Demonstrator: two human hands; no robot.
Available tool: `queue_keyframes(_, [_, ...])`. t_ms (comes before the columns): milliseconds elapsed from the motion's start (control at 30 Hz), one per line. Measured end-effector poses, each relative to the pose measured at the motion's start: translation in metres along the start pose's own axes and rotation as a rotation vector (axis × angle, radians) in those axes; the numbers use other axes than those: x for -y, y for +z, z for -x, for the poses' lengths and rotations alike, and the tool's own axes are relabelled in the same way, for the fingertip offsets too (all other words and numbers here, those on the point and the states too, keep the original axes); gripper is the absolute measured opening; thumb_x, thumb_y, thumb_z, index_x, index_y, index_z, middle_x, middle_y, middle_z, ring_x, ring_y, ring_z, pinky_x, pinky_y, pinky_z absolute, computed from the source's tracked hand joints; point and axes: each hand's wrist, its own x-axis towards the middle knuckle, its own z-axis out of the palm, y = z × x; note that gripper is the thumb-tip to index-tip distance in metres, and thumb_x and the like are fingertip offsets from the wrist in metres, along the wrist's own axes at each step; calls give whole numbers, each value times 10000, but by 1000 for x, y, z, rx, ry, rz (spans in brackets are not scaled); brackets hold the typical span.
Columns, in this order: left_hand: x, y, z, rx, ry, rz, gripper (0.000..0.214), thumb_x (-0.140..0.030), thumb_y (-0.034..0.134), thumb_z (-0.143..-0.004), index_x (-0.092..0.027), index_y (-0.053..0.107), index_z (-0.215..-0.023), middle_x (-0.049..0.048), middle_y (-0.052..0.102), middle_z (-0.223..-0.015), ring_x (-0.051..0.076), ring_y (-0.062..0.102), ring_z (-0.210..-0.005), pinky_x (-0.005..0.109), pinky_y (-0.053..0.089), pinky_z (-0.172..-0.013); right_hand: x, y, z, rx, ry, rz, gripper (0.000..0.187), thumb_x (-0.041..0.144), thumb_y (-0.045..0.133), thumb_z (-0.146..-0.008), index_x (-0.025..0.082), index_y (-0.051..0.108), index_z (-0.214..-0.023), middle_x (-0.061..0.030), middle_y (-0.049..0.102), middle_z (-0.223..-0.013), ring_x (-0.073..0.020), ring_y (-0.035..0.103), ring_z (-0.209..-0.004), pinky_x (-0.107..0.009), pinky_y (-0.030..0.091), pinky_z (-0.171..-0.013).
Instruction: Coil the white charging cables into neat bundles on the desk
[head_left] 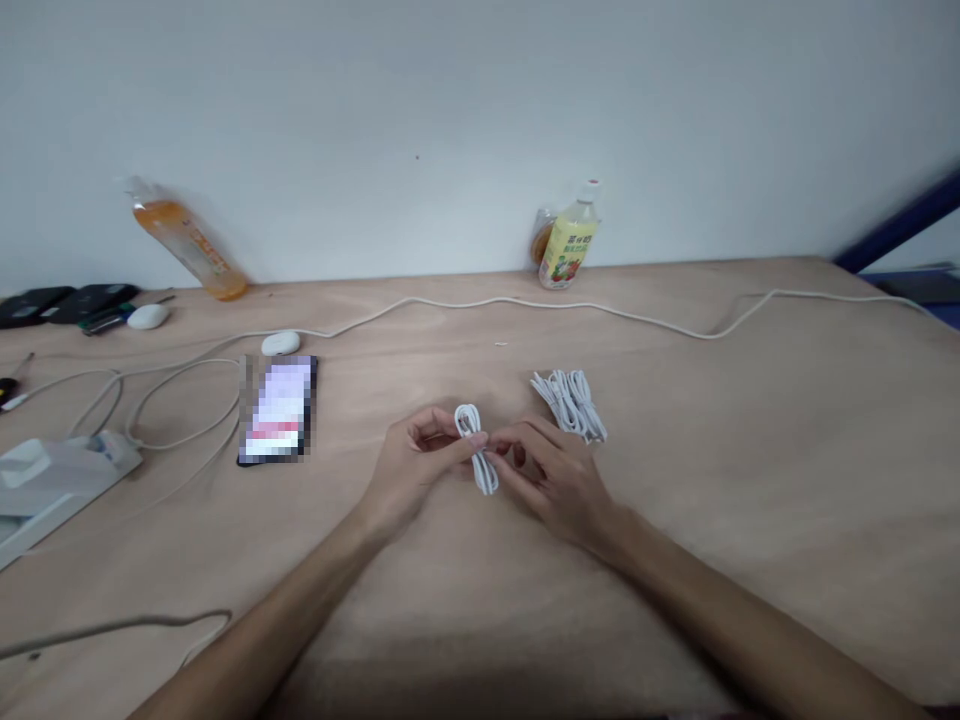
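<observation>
A coiled white cable (485, 474) is held upright in front of me, its loops gathered into a narrow bundle. My left hand (415, 452) is closed around its middle, thumb across the front. From the other side, my right hand (553, 472) pinches at the bundle's middle with thumb and fingertips. What exactly the right fingertips grip is too small to make out. Just beyond my right hand, several more coiled white cables (574, 402) lie side by side on the wooden table (720, 450).
A phone (277, 410) and a white case (280, 344) lie left. An orange drink bottle (191, 250) and a yellow-labelled bottle (571, 240) lean by the wall. A long white cord (645, 317) crosses the back. A white box (60, 480) sits at far left.
</observation>
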Motion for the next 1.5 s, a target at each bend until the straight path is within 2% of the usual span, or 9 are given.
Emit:
queue_keyframes(300, [-3, 0, 2, -32, 14, -96, 352, -373, 1013, -680, -169, 729, -726, -2, 772, -722, 118, 686, -645, 219, 555, -608, -2, 0, 1, 15, -181, 206, 248, 205, 548, -1138, 192, 724, -964, -61, 789, -833, -183, 716, -713, -310, 535, -647])
queue_keyframes(633, [-4, 4, 1, -61, -60, -116, 406, -405, 1031, -617, -178, 702, -687, -23, 718, -644, 101, 620, -568, 208, 479, -526, -4, -5, 1, 47, -376, 329, 277, 96, 511, -1129, 172, 735, -984, -34, 744, -770, -178, 655, -670, -331, 471, -599])
queue_keyframes(733, [-4, 3, 1, -40, -42, -143, 396, -410, 1017, -639, -178, 698, -677, -22, 705, -618, 95, 589, -545, 213, 464, -519, -2, -6, 1, 93, -397, 378, 271, 100, 520, -1126, 179, 742, -992, -35, 749, -796, -178, 661, -692, -327, 481, -626])
queue_keyframes(867, [-4, 2, 1, -30, -64, -139, 409, -429, 1020, -627, -177, 703, -683, -9, 722, -633, 107, 601, -553, 221, 478, -527, 1, -2, 1, 56, -391, 360, 280, 91, 537, -1104, 184, 729, -922, -30, 725, -752, -173, 645, -658, -326, 477, -614])
queue_keyframes(1000, [-6, 3, 1, -38, -94, -121, 425, -448, 1033, -598, -173, 725, -700, 9, 756, -683, 125, 642, -582, 234, 517, -558, 4, 6, 1, -58, -237, 249, 285, 97, 578, -1057, 201, 695, -819, -22, 703, -703, -164, 620, -616, -313, 474, -588])
queue_keyframes(1133, [-6, 5, 2, -38, -50, -124, 423, -487, 1014, -630, -167, 764, -748, 26, 782, -739, 147, 693, -649, 250, 567, -632, 11, 8, 1, -108, 108, -47, 231, 123, 623, -997, 216, 708, -803, 16, 674, -669, -127, 565, -538, -266, 440, -516])
queue_keyframes(1233, [-4, 8, 4, -35, 32, -144, 405, -496, 988, -679, -171, 777, -797, 31, 790, -758, 169, 717, -688, 278, 592, -691, 14, 6, 1, -89, 387, -246, 211, 182, 660, -970, 220, 726, -773, 21, 700, -661, -133, 603, -555, -254, 454, -512])
queue_keyframes(1300, [-4, 8, 5, -44, 93, -171, 367, -471, 966, -723, -173, 790, -847, 36, 803, -795, 183, 736, -733, 287, 595, -729, 13, 5, 1, -74, 501, -329, 210, 215, 678, -957, 216, 742, -756, 13, 724, -659, -144, 635, -572, -258, 479, -527])
queue_keyframes(1500, [-5, 3, 2, 2, 119, -204, 303, -463, 874, -853, -170, 829, -917, 68, 826, -915, 217, 750, -847, 309, 583, -803, 9, 5, 2, -75, 469, -347, 144, 235, 719, -964, 229, 817, -860, -9, 792, -745, -157, 657, -605, -283, 498, -554])
